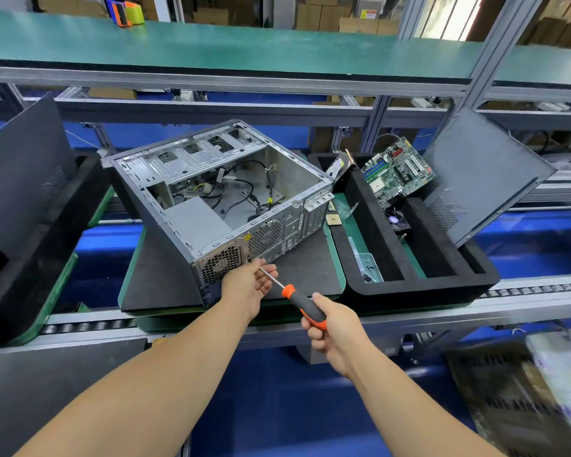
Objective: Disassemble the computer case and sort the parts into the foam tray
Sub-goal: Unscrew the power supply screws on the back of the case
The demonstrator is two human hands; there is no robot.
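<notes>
1 case (221,192); right hand (330,328) grips 1 screwdriver (302,303); left hand (249,285) loosely curled at shaft.

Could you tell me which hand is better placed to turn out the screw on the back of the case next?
The right hand: it already grips the screwdriver, whose tip meets the computer case rear panel. The left hand only steadies the shaft near the tip, so it suits guiding better.
</notes>
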